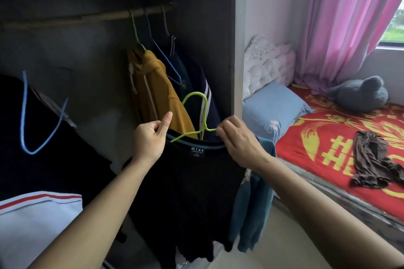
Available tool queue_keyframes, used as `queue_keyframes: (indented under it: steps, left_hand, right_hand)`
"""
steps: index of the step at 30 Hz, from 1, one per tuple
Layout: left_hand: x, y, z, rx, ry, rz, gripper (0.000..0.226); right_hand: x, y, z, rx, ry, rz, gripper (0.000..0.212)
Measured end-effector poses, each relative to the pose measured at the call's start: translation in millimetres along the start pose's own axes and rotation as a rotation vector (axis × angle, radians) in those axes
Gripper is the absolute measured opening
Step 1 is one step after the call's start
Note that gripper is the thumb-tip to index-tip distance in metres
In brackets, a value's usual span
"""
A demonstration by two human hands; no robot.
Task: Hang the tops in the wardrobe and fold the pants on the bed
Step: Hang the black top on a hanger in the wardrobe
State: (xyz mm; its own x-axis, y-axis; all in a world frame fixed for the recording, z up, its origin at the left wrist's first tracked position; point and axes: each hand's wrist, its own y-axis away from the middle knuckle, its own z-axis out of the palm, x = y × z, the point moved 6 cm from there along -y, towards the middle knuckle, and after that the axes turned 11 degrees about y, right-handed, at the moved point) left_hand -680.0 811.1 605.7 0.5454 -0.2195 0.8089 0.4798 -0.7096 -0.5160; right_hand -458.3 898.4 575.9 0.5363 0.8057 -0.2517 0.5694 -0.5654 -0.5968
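Observation:
A black top (192, 192) hangs in front of the open wardrobe, with a green hanger (196, 113) sitting in its neck opening. My left hand (150, 140) grips the collar at its left side. My right hand (238, 140) pinches the collar and the hanger's arm at the right. The wardrobe rail (87, 17) runs above, carrying a mustard top (157, 91) and a navy striped top (196, 81) on hangers. Brown pants (371, 159) lie crumpled on the red bed (328, 137) at the right.
A blue hanger (28, 116) sits on dark clothing at the left, above a white garment with red stripes (37, 225). A blue garment (253, 203) hangs behind the black top. On the bed lie a blue pillow (273, 111) and a grey plush toy (360, 94), by pink curtains (341, 28).

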Motion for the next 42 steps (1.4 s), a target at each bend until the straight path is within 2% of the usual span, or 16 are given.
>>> queue_keyframes:
  steps: [3,7,9,11,13,15,17,20,23,26,28,32,34,37,39,42]
  left_hand:
    - [-7.7,-2.4,-5.0,-0.044,-0.058,-0.091,0.069]
    - [-18.0,-5.3,-9.2,-0.271,-0.074,-0.114,0.057]
    - [-23.9,-8.1,-13.2,-0.338,0.008,-0.115,0.033]
    - [-31.4,-17.0,-26.5,-0.269,0.119,-0.141,0.015]
    - [-39.2,-28.0,-43.8,-0.191,0.241,-0.196,0.018]
    - [-44.1,-39.8,-56.1,-0.163,0.292,-0.213,0.018]
    - [-43.5,-55.1,-66.0,-0.195,0.184,-0.149,0.020]
    - [-43.2,-89.4,-83.1,-0.251,-0.130,-0.001,0.027]
    - [-35.1,-127.3,-109.8,-0.201,-0.288,0.024,0.027]
    - [-18.1,-162.2,-133.2,-0.156,-0.445,0.101,0.031]
    - [-6.2,-182.6,-151.2,-0.101,-0.645,0.178,0.036]
    - [19.1,-213.9,-194.5,0.115,-1.065,0.268,0.056]
    - [20.1,-230.9,-211.3,0.138,-1.111,0.253,0.066]
    - [-0.2,-247.8,-231.5,0.146,-1.060,0.116,0.080]
    - [-15.8,-250.2,-234.4,0.152,-1.098,0.097,0.078]
    - [-26.2,-251.1,-233.0,0.188,-1.128,0.185,0.067]
  right_hand:
    - [-4.9,-14.5,-9.1,-0.047,0.058,-0.048,0.036]
    - [-2.0,-39.0,-20.0,-0.001,0.118,-0.025,0.038]
    - [-9.9,-53.5,-24.9,0.001,0.161,-0.047,0.036]
    - [-20.9,-68.9,-31.0,-0.049,0.180,-0.074,0.036]
    - [-32.8,-85.2,-34.1,-0.189,0.114,-0.067,0.033]
    - [-45.8,-99.2,-34.1,-0.402,-0.068,0.001,0.032]
    - [-63.1,-110.6,-31.2,-0.583,-0.283,0.086,0.031]
    - [-92.1,-126.2,-22.4,-0.722,-0.547,0.146,0.028]
    - [-119.1,-154.3,-20.0,-0.621,-0.766,0.155,0.022]
    - [-135.1,-194.0,-17.7,-0.459,-0.783,0.149,0.039]
    - [-144.3,-220.2,-6.6,-0.383,-0.797,0.170,0.042]
    - [-164.7,-262.2,24.1,-0.262,-0.871,0.241,0.026]
    - [-171.2,-283.1,42.0,-0.217,-0.914,0.291,0.025]
    - [-178.5,-314.4,65.1,-0.152,-1.014,0.356,0.017]
    - [-181.8,-333.3,78.1,-0.131,-1.048,0.390,0.017]
    - [-189.2,-356.0,99.8,-0.148,-1.026,0.377,0.018]
